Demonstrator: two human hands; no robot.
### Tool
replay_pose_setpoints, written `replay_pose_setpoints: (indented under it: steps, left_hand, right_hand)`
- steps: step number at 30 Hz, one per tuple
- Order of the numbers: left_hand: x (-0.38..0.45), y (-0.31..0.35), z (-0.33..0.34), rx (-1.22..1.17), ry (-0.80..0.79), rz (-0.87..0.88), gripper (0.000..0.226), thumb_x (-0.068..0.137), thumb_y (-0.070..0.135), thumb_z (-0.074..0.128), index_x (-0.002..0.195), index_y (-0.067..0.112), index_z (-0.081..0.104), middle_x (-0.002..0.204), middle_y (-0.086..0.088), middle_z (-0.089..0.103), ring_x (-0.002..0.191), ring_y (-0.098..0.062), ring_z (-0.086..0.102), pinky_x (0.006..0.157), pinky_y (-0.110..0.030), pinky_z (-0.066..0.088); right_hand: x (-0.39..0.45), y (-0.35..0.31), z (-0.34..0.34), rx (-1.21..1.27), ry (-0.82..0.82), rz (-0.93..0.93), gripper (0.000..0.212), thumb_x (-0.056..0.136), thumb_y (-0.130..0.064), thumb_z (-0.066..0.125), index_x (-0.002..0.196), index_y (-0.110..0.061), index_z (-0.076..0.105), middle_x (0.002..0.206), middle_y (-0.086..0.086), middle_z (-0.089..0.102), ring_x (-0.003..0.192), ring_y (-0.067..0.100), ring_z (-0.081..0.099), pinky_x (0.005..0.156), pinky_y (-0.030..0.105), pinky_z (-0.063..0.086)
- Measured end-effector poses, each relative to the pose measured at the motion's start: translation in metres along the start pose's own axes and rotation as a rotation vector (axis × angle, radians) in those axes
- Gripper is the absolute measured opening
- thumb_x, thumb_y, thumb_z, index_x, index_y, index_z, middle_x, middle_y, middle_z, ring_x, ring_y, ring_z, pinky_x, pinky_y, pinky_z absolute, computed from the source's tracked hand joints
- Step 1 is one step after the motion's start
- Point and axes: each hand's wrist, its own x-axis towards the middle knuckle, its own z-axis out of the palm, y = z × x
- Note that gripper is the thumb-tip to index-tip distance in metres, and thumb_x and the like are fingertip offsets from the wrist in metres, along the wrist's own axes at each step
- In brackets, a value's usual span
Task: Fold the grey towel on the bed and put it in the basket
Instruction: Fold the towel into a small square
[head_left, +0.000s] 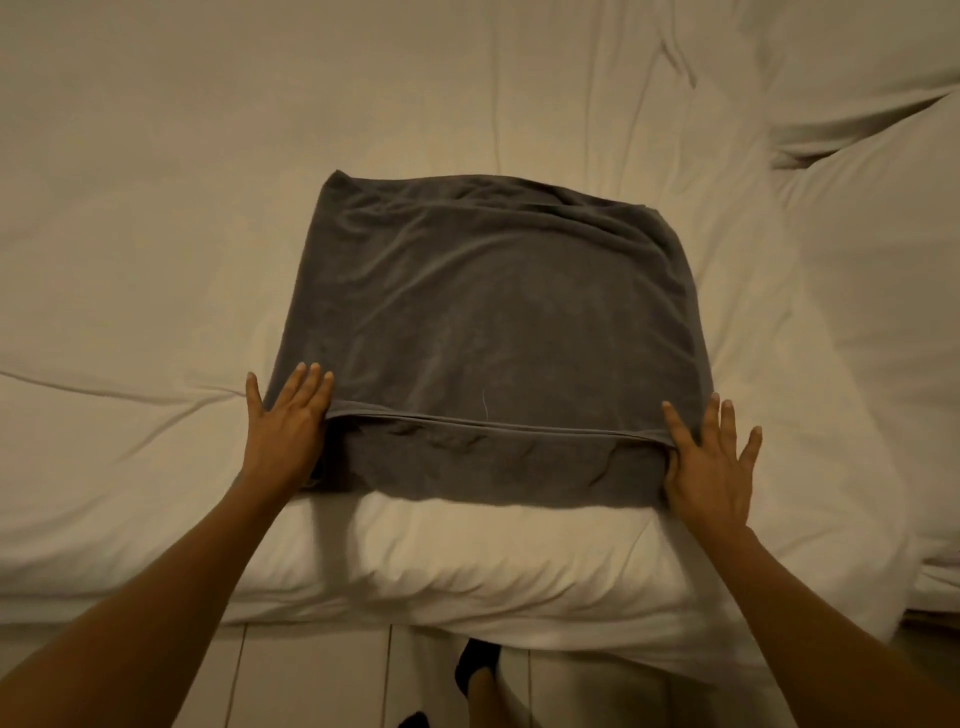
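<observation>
The grey towel lies folded over in a rough square on the white bed, near its front edge. A doubled hem runs across it close to me. My left hand rests flat on the towel's near left corner, fingers spread. My right hand lies flat at the near right corner, fingers spread, thumb side touching the hem. Neither hand grips the cloth. No basket is in view.
White pillows are piled at the right side of the bed. The mattress edge runs below the towel, with pale floor tiles and my dark-socked foot beneath it.
</observation>
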Motion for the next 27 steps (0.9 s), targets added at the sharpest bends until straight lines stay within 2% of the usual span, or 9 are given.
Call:
replay_pose_setpoints:
  steps: [2, 5, 9, 14, 18, 27]
  left_hand:
    - [0.018, 0.002, -0.001, 0.004, -0.011, 0.01, 0.061, 0.095, 0.017, 0.045, 0.15, 0.014, 0.019, 0.159, -0.008, 0.017, 0.148, -0.022, 0.011, 0.104, -0.048, -0.03]
    - [0.047, 0.009, -0.002, 0.016, -0.028, -0.005, 0.058, 0.098, 0.022, 0.039, 0.151, 0.014, 0.016, 0.159, -0.006, 0.016, 0.148, -0.021, 0.009, 0.112, -0.053, -0.016]
    - [0.086, 0.019, -0.004, -0.07, -0.015, -0.086, 0.054, 0.099, 0.02, 0.036, 0.15, 0.013, 0.019, 0.158, -0.006, 0.021, 0.148, -0.021, 0.012, 0.114, -0.057, -0.01]
    - [0.144, 0.018, -0.014, -0.102, 0.029, -0.071, 0.056, 0.097, 0.016, 0.041, 0.149, 0.012, 0.022, 0.157, -0.007, 0.023, 0.148, -0.022, 0.013, 0.114, -0.059, -0.009]
    - [0.193, 0.014, -0.021, -0.09, 0.056, -0.041, 0.054, 0.098, 0.018, 0.041, 0.149, 0.012, 0.025, 0.157, -0.008, 0.025, 0.148, -0.022, 0.014, 0.114, -0.058, -0.009]
    - [0.289, 0.012, -0.025, -0.119, 0.096, -0.027, 0.051, 0.097, 0.021, 0.042, 0.146, 0.01, 0.031, 0.154, -0.011, 0.031, 0.147, -0.025, 0.017, 0.113, -0.058, -0.009]
  right_hand:
    - [0.02, 0.001, 0.003, -0.006, -0.006, 0.002, 0.056, 0.098, -0.028, 0.042, 0.149, -0.033, 0.019, 0.159, 0.02, 0.002, 0.147, 0.032, -0.004, 0.115, 0.053, -0.008]
    - [0.054, 0.004, 0.001, -0.041, -0.003, -0.041, 0.056, 0.099, -0.036, 0.041, 0.149, -0.035, 0.016, 0.159, 0.018, 0.0, 0.147, 0.032, -0.004, 0.115, 0.053, -0.009]
    - [0.101, 0.004, -0.004, -0.072, -0.002, -0.063, 0.054, 0.1, -0.036, 0.039, 0.149, -0.036, 0.017, 0.159, 0.017, -0.001, 0.147, 0.032, -0.006, 0.116, 0.053, -0.009]
    - [0.154, -0.002, -0.004, -0.062, 0.024, -0.061, 0.053, 0.099, -0.035, 0.042, 0.149, -0.035, 0.022, 0.159, 0.018, 0.002, 0.147, 0.032, -0.004, 0.116, 0.054, -0.008]
    - [0.207, -0.013, -0.009, -0.05, 0.034, -0.051, 0.056, 0.097, -0.045, 0.039, 0.149, -0.035, 0.019, 0.159, 0.017, -0.001, 0.147, 0.031, -0.007, 0.115, 0.053, -0.012]
    - [0.305, -0.03, -0.017, -0.105, 0.067, -0.086, 0.058, 0.095, -0.053, 0.035, 0.149, -0.036, 0.019, 0.159, 0.017, 0.0, 0.147, 0.032, -0.008, 0.114, 0.053, -0.012]
